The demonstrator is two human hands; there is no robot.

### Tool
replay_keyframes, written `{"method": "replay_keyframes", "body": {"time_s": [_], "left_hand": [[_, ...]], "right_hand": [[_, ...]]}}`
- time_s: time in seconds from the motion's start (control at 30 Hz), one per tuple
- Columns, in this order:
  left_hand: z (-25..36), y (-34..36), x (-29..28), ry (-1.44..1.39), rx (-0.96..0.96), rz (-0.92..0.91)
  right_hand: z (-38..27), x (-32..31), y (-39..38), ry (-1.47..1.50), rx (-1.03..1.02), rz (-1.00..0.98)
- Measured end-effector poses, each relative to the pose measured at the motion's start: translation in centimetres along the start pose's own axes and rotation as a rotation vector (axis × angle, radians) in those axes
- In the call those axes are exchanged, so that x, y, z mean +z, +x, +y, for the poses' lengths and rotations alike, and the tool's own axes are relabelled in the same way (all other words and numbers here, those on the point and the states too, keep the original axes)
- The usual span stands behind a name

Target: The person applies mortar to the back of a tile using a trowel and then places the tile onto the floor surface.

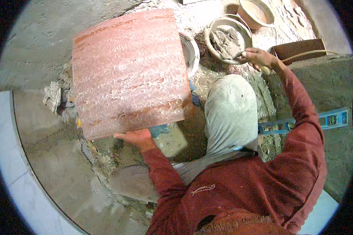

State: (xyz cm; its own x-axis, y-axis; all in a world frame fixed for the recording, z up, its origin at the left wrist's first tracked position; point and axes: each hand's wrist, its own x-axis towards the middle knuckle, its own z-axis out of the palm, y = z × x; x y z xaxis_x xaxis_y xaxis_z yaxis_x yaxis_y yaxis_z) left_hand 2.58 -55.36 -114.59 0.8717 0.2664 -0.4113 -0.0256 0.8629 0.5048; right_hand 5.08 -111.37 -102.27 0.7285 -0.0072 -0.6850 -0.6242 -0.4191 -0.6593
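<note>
A large square tile (131, 72) with a reddish, ridged face smeared whitish is tilted up in front of me on the left. Gripping its lower edge from beneath is my left hand (136, 137), with some of its fingers hidden behind the tile. My right hand (259, 58) is closed around the pale handle of a trowel (266, 70) at the near right rim of a bucket (210, 50). Grey mortar (225, 41) is heaped in that bucket, and the trowel's blade cannot be told apart from it.
Behind the tile a white bucket (193, 55) shows in part. A beige basin (257, 13) stands at the back. A blue spirit level (333, 118) lies right, partly under my arm. A crumpled rag (52, 96) lies left. Rubble covers the ground around my knee.
</note>
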Motion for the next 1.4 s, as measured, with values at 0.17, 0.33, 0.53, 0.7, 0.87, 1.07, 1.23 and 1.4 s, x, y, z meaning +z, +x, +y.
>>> {"method": "replay_keyframes", "body": {"time_s": [0.17, 0.33, 0.53, 0.7, 0.87, 1.07, 1.23, 1.4], "left_hand": [[0.2, -1.6, 4.1, -0.004, 0.100, 0.104], [-0.4, -0.7, 3.8, -0.082, 0.148, -0.026], [-0.4, -1.2, 3.1, -0.161, 0.168, 0.002], [-0.5, -0.8, 2.1, -0.184, 0.117, -0.012], [-0.9, -0.6, 2.4, -0.155, 0.136, 0.017], [0.2, -1.1, 2.8, -0.173, 0.123, -0.018], [-0.8, -0.6, 2.4, -0.205, 0.116, -0.035], [-0.9, -0.6, 3.1, -0.199, 0.105, -0.049]], "right_hand": [[-2.8, 1.1, -2.2, -0.135, -0.124, 0.210], [-9.1, 4.3, -3.6, -0.013, -0.215, 0.296], [-21.0, 10.6, 5.9, -0.621, -0.891, 0.291], [-30.9, 21.5, 14.7, -0.792, -1.002, 0.414], [-34.7, 24.6, 17.7, -0.836, -1.244, 0.490], [-37.1, 23.5, 14.9, -0.539, -0.881, -0.010], [-39.2, 17.5, 14.5, -0.629, -0.638, -0.035], [-38.4, 17.9, 17.6, -0.688, -0.555, -0.041]]}}
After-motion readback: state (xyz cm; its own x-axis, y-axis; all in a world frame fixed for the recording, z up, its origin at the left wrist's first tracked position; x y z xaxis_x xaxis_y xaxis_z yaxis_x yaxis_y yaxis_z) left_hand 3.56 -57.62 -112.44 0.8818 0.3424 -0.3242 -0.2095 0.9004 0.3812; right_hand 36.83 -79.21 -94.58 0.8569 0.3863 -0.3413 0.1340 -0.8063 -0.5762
